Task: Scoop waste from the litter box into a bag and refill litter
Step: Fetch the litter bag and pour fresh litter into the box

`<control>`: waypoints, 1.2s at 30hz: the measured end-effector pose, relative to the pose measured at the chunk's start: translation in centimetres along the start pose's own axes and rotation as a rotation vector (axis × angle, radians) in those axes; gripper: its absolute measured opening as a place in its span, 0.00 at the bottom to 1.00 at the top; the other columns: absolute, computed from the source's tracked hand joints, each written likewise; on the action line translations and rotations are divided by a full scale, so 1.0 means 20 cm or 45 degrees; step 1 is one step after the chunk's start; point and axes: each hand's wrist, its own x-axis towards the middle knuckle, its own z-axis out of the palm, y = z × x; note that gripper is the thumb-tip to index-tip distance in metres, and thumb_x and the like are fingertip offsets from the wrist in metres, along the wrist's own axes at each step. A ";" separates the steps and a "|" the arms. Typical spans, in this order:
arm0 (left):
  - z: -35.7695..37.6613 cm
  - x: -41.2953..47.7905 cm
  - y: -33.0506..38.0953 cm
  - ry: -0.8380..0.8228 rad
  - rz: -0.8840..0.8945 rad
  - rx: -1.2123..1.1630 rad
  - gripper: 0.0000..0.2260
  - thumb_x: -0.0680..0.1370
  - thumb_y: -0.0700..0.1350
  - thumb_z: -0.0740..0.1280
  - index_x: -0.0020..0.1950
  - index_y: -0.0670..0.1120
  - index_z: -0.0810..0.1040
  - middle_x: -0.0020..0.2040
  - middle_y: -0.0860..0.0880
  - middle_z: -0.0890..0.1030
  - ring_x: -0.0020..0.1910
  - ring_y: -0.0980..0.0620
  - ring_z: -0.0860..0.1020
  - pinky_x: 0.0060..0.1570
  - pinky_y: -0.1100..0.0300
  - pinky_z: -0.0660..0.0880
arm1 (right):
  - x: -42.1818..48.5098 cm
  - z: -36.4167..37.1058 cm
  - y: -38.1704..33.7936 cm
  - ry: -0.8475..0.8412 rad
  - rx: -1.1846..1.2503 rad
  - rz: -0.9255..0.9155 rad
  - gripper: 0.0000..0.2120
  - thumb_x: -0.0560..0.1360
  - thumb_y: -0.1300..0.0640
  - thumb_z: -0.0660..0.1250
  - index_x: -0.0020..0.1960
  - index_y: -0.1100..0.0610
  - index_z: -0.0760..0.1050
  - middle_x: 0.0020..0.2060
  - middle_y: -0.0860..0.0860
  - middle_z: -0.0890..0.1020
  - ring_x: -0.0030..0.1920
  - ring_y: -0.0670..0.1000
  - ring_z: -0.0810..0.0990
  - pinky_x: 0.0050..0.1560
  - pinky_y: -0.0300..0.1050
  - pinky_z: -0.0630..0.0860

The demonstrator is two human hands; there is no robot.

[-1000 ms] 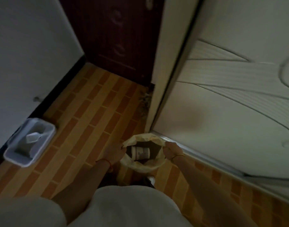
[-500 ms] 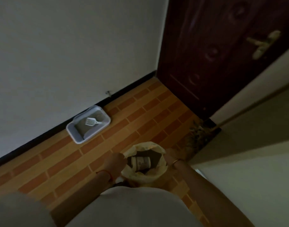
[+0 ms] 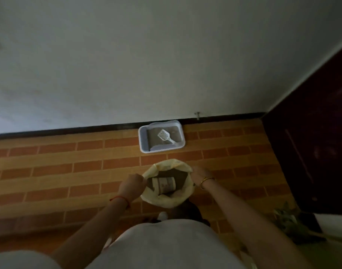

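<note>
Yellowish plastic makes up the bag (image 3: 162, 200) we look down into, its mouth pulled wide. Inside it lies a pale cup (image 3: 165, 185) on its side. We see a band of dark print and a small mark on its label, but the writing is too blurred for us to read. We find no other lettering anywhere in view.

Both forearms reach forward and down from the bottom of the view. The left hand (image 3: 132, 186) is curled, its fingers pinching the left edge of the bag's mouth, with a red string (image 3: 120, 199) round the wrist. The right hand (image 3: 200, 174) grips the right edge in the same way, knuckles up, and a gold bangle (image 3: 207, 180) sits at its wrist. Between them the two hands hold the bag above the brick-patterned floor (image 3: 69, 171).

Beyond the bag, against the black skirting of the grey wall (image 3: 166, 65), we see the white litter box (image 3: 142, 141). A white slotted scoop (image 3: 164, 135) lies in the grey litter, its handle pointing to the near right corner. A dark door (image 3: 311, 152) stands at the right, with a leafy plant (image 3: 288, 220) on the floor near it.
</note>
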 end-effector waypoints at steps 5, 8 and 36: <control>-0.18 0.11 -0.09 0.083 -0.174 -0.100 0.14 0.80 0.49 0.60 0.39 0.43 0.77 0.34 0.48 0.75 0.36 0.47 0.75 0.34 0.57 0.69 | 0.33 -0.11 -0.33 -0.089 -0.202 -0.163 0.12 0.77 0.54 0.58 0.47 0.57 0.80 0.46 0.56 0.81 0.43 0.56 0.77 0.44 0.44 0.73; -0.27 0.20 -0.12 0.117 -0.270 -0.182 0.16 0.80 0.48 0.61 0.40 0.39 0.79 0.30 0.50 0.72 0.34 0.46 0.75 0.31 0.56 0.69 | 0.58 -0.14 -0.49 -0.187 -0.264 -0.252 0.12 0.79 0.56 0.56 0.52 0.55 0.78 0.51 0.57 0.81 0.53 0.59 0.79 0.53 0.50 0.76; -0.49 1.46 -0.52 0.289 -0.708 -0.637 0.14 0.79 0.46 0.61 0.36 0.43 0.76 0.32 0.47 0.74 0.32 0.49 0.73 0.29 0.58 0.65 | 2.03 -0.20 -1.52 -0.195 -0.896 -0.709 0.16 0.80 0.55 0.55 0.59 0.63 0.75 0.54 0.62 0.80 0.55 0.62 0.78 0.53 0.52 0.76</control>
